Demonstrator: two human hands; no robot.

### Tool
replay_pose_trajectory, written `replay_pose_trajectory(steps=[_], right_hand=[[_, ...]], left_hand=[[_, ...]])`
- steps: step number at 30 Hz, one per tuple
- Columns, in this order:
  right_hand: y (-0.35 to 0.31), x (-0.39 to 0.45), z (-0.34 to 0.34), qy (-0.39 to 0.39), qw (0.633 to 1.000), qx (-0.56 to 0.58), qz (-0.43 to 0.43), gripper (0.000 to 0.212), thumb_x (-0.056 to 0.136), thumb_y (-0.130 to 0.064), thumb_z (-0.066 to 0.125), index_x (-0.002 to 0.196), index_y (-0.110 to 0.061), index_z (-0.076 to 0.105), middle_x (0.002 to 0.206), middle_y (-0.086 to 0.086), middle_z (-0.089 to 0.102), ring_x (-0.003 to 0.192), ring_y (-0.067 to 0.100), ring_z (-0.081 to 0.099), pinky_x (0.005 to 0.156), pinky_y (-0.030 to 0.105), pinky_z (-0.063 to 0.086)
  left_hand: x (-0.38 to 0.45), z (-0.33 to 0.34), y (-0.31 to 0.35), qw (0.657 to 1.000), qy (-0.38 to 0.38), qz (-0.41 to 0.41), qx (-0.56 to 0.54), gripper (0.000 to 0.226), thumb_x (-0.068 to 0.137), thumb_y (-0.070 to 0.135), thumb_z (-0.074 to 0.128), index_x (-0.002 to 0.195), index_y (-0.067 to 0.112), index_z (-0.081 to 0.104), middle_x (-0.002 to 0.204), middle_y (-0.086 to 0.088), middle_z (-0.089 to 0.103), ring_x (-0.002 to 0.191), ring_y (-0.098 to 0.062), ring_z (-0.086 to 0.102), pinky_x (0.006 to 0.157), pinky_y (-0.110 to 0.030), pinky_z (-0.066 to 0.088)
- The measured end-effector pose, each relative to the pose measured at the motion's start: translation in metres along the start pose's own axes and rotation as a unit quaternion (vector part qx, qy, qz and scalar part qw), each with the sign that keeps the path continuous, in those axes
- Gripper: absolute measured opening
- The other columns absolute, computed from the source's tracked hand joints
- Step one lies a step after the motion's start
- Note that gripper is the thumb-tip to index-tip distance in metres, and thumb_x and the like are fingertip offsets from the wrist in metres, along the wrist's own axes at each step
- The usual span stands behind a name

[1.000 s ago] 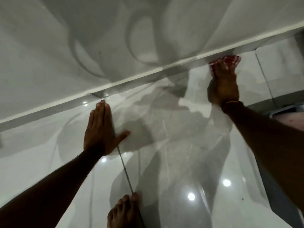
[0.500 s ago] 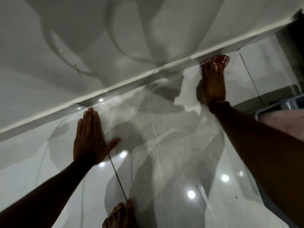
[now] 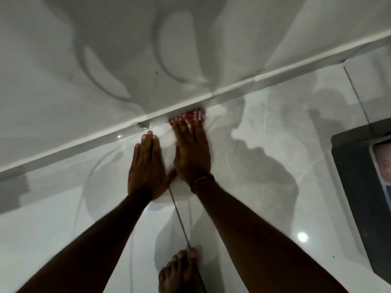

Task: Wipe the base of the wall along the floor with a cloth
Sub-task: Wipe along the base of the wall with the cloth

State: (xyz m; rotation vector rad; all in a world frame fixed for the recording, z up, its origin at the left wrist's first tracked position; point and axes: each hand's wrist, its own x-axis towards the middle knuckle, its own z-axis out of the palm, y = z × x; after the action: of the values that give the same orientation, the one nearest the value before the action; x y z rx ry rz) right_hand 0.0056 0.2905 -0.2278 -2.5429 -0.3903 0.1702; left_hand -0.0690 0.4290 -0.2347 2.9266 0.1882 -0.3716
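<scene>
A red-and-white checked cloth (image 3: 189,117) lies on the glossy floor right against the base of the wall (image 3: 232,89), a pale strip running diagonally from lower left to upper right. My right hand (image 3: 191,153) presses flat on the cloth, fingers covering its near half. My left hand (image 3: 146,168) rests flat on the floor tile just left of it, fingers together, thumb touching the right hand's heel. It holds nothing.
A bare foot (image 3: 179,273) stands on the tile near the bottom edge, beside a dark grout line (image 3: 179,218). A dark object with a picture on it (image 3: 364,187) sits on the floor at the right. Shiny white tiles (image 3: 275,208) spread around.
My right hand has slid the cloth leftward along the wall base, from far right to right beside my left hand. The left hand stays planted on the floor.
</scene>
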Motion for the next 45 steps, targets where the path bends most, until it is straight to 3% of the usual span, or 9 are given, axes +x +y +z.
replay_pose_trajectory(steps=[7,12,14,22,27,31,37,41,45], right_hand=[[0.001,0.001,-0.017,-0.07,0.997,-0.019,-0.02,0.073,0.094,-0.034,0.019,0.162,-0.019,0.038,0.171,0.005,0.035,0.163,0.039,0.017,0.132,0.057,0.023],[-0.013,-0.006,-0.006,-0.067,0.994,-0.049,-0.071,0.068,0.095,-0.026,0.046,0.161,-0.017,0.04,0.17,0.006,0.037,0.16,0.043,0.021,0.131,0.056,0.024],[-0.004,-0.003,-0.006,-0.069,0.992,-0.058,-0.085,0.069,0.093,-0.023,0.044,0.162,-0.017,0.04,0.17,0.006,0.038,0.16,0.042,0.023,0.131,0.056,0.026],[0.101,0.03,-0.055,0.06,0.994,-0.083,-0.043,0.054,0.098,-0.007,0.054,0.151,-0.02,0.058,0.159,0.004,0.054,0.152,0.043,0.041,0.121,0.052,0.042],[0.17,0.054,-0.107,0.023,0.992,-0.119,0.047,0.056,0.1,-0.012,0.049,0.155,-0.018,0.05,0.165,0.008,0.045,0.157,0.045,0.029,0.127,0.057,0.031],[0.217,0.078,-0.148,0.009,0.984,-0.143,0.104,0.061,0.097,-0.017,0.037,0.157,-0.013,0.044,0.168,0.014,0.038,0.161,0.047,0.017,0.132,0.05,0.01],[0.263,0.11,-0.208,-0.02,0.966,-0.158,0.204,0.067,0.098,-0.019,0.03,0.163,-0.004,0.029,0.173,0.023,0.021,0.161,0.048,0.01,0.131,0.061,0.001],[0.279,0.119,-0.215,-0.04,0.953,-0.237,0.184,0.097,0.079,-0.035,-0.005,0.163,0.006,0.021,0.171,0.028,0.021,0.162,0.046,0.013,0.132,0.063,0.004],[0.27,0.114,-0.207,0.005,0.955,-0.251,0.156,0.074,0.092,-0.019,0.02,0.159,0.01,0.03,0.167,0.036,0.024,0.157,0.058,0.013,0.131,0.062,-0.006]], left_hand=[[0.001,0.0,-0.001,1.0,0.005,0.005,-0.012,0.104,0.099,0.072,0.036,0.166,-0.002,0.009,0.176,-0.022,0.004,0.164,-0.034,0.002,0.133,-0.047,0.007],[0.0,0.002,-0.005,0.999,0.026,0.033,-0.006,0.085,0.107,0.057,0.023,0.164,-0.005,0.018,0.173,-0.027,0.014,0.163,-0.037,0.01,0.132,-0.051,0.013],[0.001,0.001,-0.004,0.999,0.033,0.03,-0.016,0.08,0.109,0.054,0.023,0.164,-0.004,0.019,0.174,-0.025,0.015,0.163,-0.035,0.01,0.133,-0.05,0.012],[0.001,0.003,-0.003,1.0,0.015,0.016,-0.004,0.099,0.099,0.069,0.03,0.166,-0.001,0.012,0.176,-0.022,0.008,0.164,-0.036,0.008,0.133,-0.044,0.003],[0.002,0.002,-0.001,1.0,0.019,0.013,-0.009,0.1,0.096,0.067,0.034,0.166,-0.002,0.013,0.175,-0.022,0.009,0.163,-0.038,0.009,0.133,-0.046,0.006],[0.004,0.003,0.004,0.999,0.038,0.006,-0.014,0.103,0.098,0.074,0.023,0.165,-0.003,0.013,0.174,-0.025,0.011,0.162,-0.04,0.01,0.133,-0.049,0.007],[0.006,0.002,0.005,0.999,0.038,0.003,-0.006,0.103,0.096,0.069,0.036,0.165,-0.003,0.011,0.174,-0.026,0.011,0.162,-0.041,0.01,0.132,-0.053,0.01],[0.006,0.004,0.005,0.999,0.042,0.002,0.001,0.101,0.096,0.065,0.038,0.165,-0.004,0.012,0.174,-0.027,0.011,0.162,-0.042,0.011,0.131,-0.055,0.012],[0.005,0.003,0.004,0.999,0.035,0.005,0.009,0.101,0.097,0.065,0.037,0.165,-0.004,0.01,0.174,-0.026,0.01,0.163,-0.041,0.009,0.132,-0.054,0.01]])
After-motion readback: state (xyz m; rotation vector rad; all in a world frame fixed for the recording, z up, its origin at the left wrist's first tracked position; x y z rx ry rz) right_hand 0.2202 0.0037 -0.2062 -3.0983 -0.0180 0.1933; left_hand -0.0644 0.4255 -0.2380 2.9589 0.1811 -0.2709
